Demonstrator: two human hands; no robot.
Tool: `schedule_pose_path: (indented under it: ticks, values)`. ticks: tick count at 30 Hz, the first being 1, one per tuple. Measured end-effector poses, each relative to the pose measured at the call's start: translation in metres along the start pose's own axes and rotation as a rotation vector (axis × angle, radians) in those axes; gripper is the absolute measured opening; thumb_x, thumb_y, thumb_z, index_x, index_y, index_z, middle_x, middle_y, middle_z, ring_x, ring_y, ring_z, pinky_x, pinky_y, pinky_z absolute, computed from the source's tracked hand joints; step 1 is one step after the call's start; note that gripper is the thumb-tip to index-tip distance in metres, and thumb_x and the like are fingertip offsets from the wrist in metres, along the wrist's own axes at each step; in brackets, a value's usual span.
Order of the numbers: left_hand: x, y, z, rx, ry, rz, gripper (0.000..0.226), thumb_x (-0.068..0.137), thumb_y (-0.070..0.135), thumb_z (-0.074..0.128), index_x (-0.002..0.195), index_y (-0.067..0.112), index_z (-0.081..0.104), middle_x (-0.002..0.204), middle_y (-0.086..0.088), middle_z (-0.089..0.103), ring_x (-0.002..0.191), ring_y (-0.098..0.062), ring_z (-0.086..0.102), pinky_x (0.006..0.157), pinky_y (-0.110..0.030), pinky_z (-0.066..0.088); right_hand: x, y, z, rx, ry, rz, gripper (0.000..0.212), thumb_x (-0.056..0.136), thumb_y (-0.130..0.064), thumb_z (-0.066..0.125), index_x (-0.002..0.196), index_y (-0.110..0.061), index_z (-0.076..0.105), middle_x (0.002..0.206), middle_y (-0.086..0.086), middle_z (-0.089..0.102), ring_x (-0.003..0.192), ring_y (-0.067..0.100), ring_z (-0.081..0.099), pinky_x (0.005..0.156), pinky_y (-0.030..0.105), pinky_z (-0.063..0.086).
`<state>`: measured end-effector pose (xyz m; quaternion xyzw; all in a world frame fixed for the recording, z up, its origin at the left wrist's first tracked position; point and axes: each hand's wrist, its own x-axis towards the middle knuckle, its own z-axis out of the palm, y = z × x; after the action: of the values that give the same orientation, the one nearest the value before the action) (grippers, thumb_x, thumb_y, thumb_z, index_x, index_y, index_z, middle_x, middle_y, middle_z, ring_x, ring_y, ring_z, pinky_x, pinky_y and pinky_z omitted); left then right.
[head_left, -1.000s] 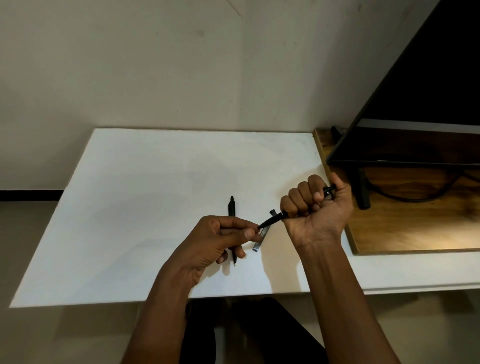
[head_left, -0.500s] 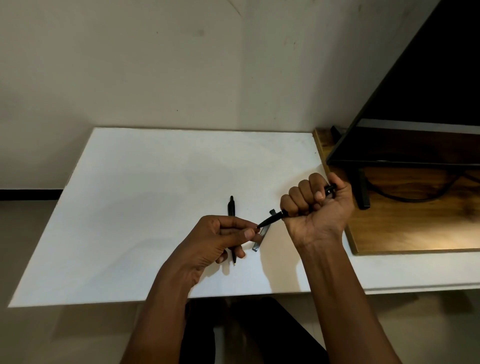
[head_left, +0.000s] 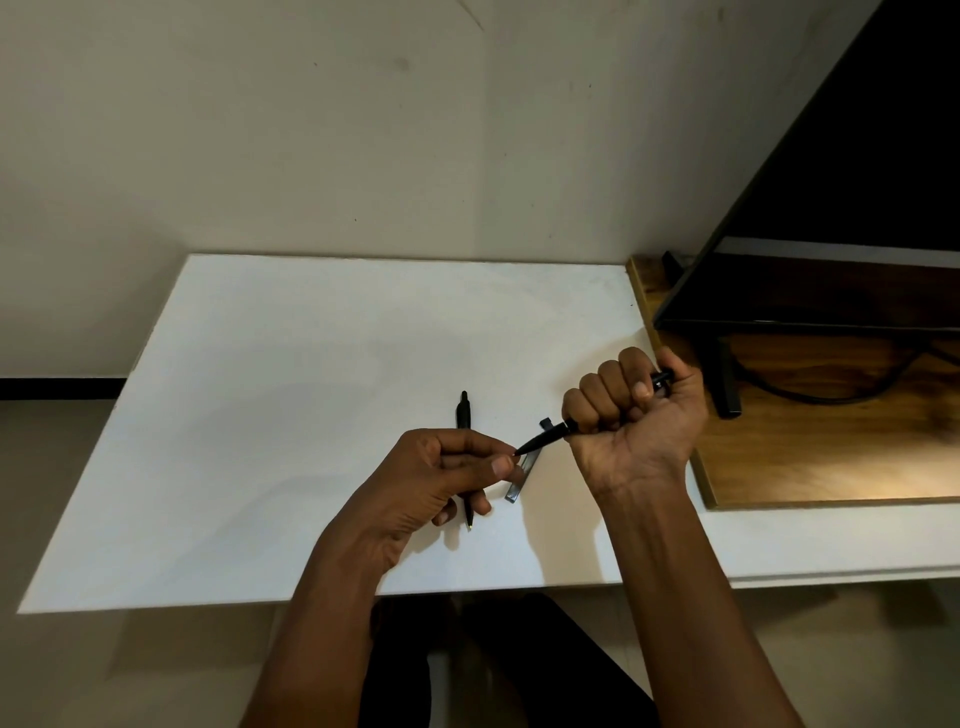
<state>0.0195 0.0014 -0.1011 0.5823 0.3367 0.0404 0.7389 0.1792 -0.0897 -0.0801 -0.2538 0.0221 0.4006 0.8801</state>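
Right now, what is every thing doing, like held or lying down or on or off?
black pen, gripped in right hand fist, tip pinched by left hand.
second pen, lying flat on table, partly under left hand.
grey case, lying flat on table.
monitor, screen dark.

I see one slim black pen (head_left: 545, 439), held above the worktop (head_left: 311, 364) and slanting down to the left. Its barrel is wrapped in my right grip (head_left: 634, 415), with the butt end poking out by the thumb. Its pointed tip meets the pinched fingertips of my left grip (head_left: 441, 478).
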Motion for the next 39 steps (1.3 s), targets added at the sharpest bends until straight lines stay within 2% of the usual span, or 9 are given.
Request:
schedule_pose_path:
  ticks: [6, 11, 15, 19, 23, 26, 32, 37, 39]
  values:
    - [-0.0009, -0.0005, 0.0000, -0.005, -0.007, 0.006, 0.019, 0.082, 0.023, 0.074, 0.098, 0.012, 0.077, 0.095, -0.005, 0.080, 0.054, -0.007, 0.059, 0.043, -0.019, 0.032, -0.0012, -0.0013, 0.0005, 0.010, 0.007, -0.005, 0.042, 0.085, -0.030, 0.038, 0.046, -0.017, 0.036, 0.038, -0.005, 0.024, 0.041, 0.011, 0.007, 0.043, 0.020, 0.009]
    - [-0.0016, 0.0010, 0.0014, 0.014, -0.010, 0.009, 0.039, 0.070, 0.039, 0.074, 0.099, 0.013, 0.076, 0.095, -0.003, 0.080, 0.055, -0.007, 0.060, 0.045, -0.020, 0.032, -0.0003, -0.0013, -0.0032, 0.003, 0.011, 0.013, 0.052, 0.096, -0.042, 0.035, 0.051, -0.015, 0.037, 0.041, -0.005, 0.025, 0.041, 0.009, 0.010, 0.042, 0.022, 0.012]
    - [-0.0008, 0.0001, 0.0013, 0.023, 0.023, -0.007, 0.021, 0.083, 0.028, 0.073, 0.096, 0.013, 0.077, 0.093, -0.003, 0.080, 0.054, -0.008, 0.060, 0.046, -0.021, 0.032, -0.0009, -0.0004, -0.0032, -0.041, -0.037, 0.030, 0.054, 0.097, -0.052, 0.035, 0.062, -0.011, 0.042, 0.050, -0.002, 0.028, 0.044, 0.011, 0.018, 0.045, 0.025, 0.017]
    - [-0.0007, 0.0007, 0.0018, 0.022, 0.050, -0.010, 0.012, 0.088, 0.023, 0.071, 0.092, 0.013, 0.077, 0.091, -0.003, 0.080, 0.053, -0.009, 0.059, 0.046, -0.020, 0.032, -0.0025, 0.0041, -0.0005, -0.078, -0.087, 0.092, 0.051, 0.099, -0.052, 0.038, 0.072, -0.010, 0.051, 0.059, 0.000, 0.034, 0.049, 0.012, 0.030, 0.051, 0.027, 0.027]
    - [-0.0003, 0.0008, 0.0014, 0.040, 0.077, -0.019, 0.011, 0.089, 0.021, 0.069, 0.091, 0.014, 0.077, 0.089, -0.002, 0.080, 0.052, -0.008, 0.058, 0.044, -0.017, 0.033, -0.0035, 0.0065, 0.0008, -0.072, -0.097, 0.172, 0.057, 0.095, -0.062, 0.040, 0.066, -0.013, 0.042, 0.058, -0.002, 0.022, 0.051, 0.011, 0.016, 0.052, 0.027, 0.019]
    - [0.0003, 0.0003, 0.0022, 0.047, 0.070, -0.032, 0.011, 0.089, 0.022, 0.070, 0.091, 0.014, 0.077, 0.089, -0.002, 0.080, 0.052, -0.008, 0.058, 0.043, -0.017, 0.033, -0.0048, 0.0054, 0.0010, -0.066, -0.046, 0.163, 0.058, 0.094, -0.061, 0.041, 0.058, -0.017, 0.031, 0.054, -0.003, 0.014, 0.048, 0.012, 0.010, 0.048, 0.027, 0.014]
    - [0.0014, -0.0006, 0.0019, 0.039, 0.041, -0.032, 0.013, 0.089, 0.022, 0.070, 0.095, 0.013, 0.077, 0.091, -0.002, 0.080, 0.053, -0.007, 0.059, 0.045, -0.020, 0.031, -0.0031, 0.0008, -0.0018, 0.006, 0.010, 0.084, 0.053, 0.092, -0.044, 0.035, 0.046, -0.018, 0.030, 0.039, -0.005, 0.019, 0.044, 0.012, 0.005, 0.044, 0.024, 0.011]
    - [0.0009, -0.0012, 0.0010, 0.028, 0.030, -0.017, 0.012, 0.088, 0.020, 0.071, 0.096, 0.014, 0.078, 0.095, -0.009, 0.079, 0.054, -0.007, 0.059, 0.046, -0.021, 0.030, -0.0027, 0.0012, -0.0010, -0.016, 0.002, 0.059, 0.057, 0.093, -0.051, 0.034, 0.046, -0.018, 0.030, 0.047, -0.005, 0.010, 0.043, 0.011, 0.005, 0.045, 0.024, 0.010]
    - [0.0010, -0.0012, 0.0010, 0.026, 0.025, -0.012, 0.012, 0.087, 0.018, 0.072, 0.096, 0.015, 0.078, 0.096, -0.011, 0.079, 0.053, -0.007, 0.059, 0.046, -0.020, 0.030, -0.0026, 0.0008, -0.0005, -0.024, 0.008, 0.055, 0.055, 0.093, -0.048, 0.033, 0.046, -0.018, 0.030, 0.046, -0.005, 0.010, 0.043, 0.012, 0.005, 0.045, 0.023, 0.010]
